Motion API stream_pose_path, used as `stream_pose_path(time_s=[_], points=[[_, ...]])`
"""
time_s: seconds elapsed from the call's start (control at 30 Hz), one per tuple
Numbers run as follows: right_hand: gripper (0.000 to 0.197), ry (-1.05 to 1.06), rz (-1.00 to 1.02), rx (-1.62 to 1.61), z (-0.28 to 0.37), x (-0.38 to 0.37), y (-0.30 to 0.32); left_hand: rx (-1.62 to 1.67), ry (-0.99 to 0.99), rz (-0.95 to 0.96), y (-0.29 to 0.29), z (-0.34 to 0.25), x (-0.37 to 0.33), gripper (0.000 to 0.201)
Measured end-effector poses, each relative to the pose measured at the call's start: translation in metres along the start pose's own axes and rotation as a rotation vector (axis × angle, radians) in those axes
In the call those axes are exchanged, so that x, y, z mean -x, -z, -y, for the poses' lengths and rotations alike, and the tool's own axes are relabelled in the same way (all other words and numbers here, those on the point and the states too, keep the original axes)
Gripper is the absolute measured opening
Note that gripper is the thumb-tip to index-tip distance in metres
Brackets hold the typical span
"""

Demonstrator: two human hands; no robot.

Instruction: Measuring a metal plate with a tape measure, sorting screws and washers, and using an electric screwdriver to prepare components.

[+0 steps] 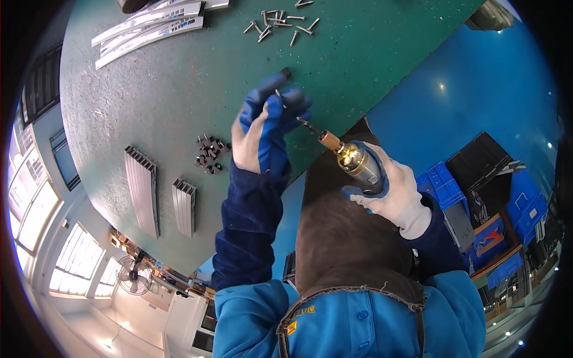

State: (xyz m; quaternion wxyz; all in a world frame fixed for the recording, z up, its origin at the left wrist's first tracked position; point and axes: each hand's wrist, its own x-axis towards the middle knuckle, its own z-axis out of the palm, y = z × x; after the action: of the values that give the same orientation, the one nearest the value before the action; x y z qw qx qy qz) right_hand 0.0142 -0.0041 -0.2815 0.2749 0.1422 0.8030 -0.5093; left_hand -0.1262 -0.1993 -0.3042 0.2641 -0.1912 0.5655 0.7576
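My left hand (265,125), in a blue-and-white glove, is raised over the green table (197,107). Its fingers are curled together around something small; a thin shiny tip shows between them, but motion blur hides what it is. Just beyond the fingertips is a small dark piece (286,73). My right hand (391,188), gloved too, wraps around a power screwdriver (361,167) with a brass-coloured nose. The driver's dark bit points up and left toward my left hand, without touching it.
Loose silver screws (276,24) lie at the far side, and black screws (209,154) left of my hand. Two stacks of metal profiles (142,194) rest at the left; wrapped strips (149,33) lie far left. Blue crates (441,185) stand on the floor at right.
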Motion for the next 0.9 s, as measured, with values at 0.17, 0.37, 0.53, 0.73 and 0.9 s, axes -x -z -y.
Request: stream_pose_path(time_s=[0.17,0.37,0.53,0.73,0.9], points=[[0.079,0.034,-0.012,0.051,0.003,-0.001,-0.011,0.302,0.176,-0.109,0.005,0.014,0.022,0.033],[0.079,0.028,0.004,0.039,0.002,0.003,-0.021,0.288,0.127,-0.067,0.015,0.016,0.034,0.034],[0.076,0.030,0.172,-0.298,0.001,0.003,-0.015,0.042,-0.085,0.009,0.016,0.017,0.040,0.036],[0.073,-0.232,0.407,-0.792,-0.006,0.014,-0.017,0.128,-0.075,0.059,0.004,0.018,0.048,0.041],[0.075,0.028,0.066,-0.482,-0.012,0.012,-0.017,-0.573,-0.562,-0.063,0.000,0.020,0.008,0.043]])
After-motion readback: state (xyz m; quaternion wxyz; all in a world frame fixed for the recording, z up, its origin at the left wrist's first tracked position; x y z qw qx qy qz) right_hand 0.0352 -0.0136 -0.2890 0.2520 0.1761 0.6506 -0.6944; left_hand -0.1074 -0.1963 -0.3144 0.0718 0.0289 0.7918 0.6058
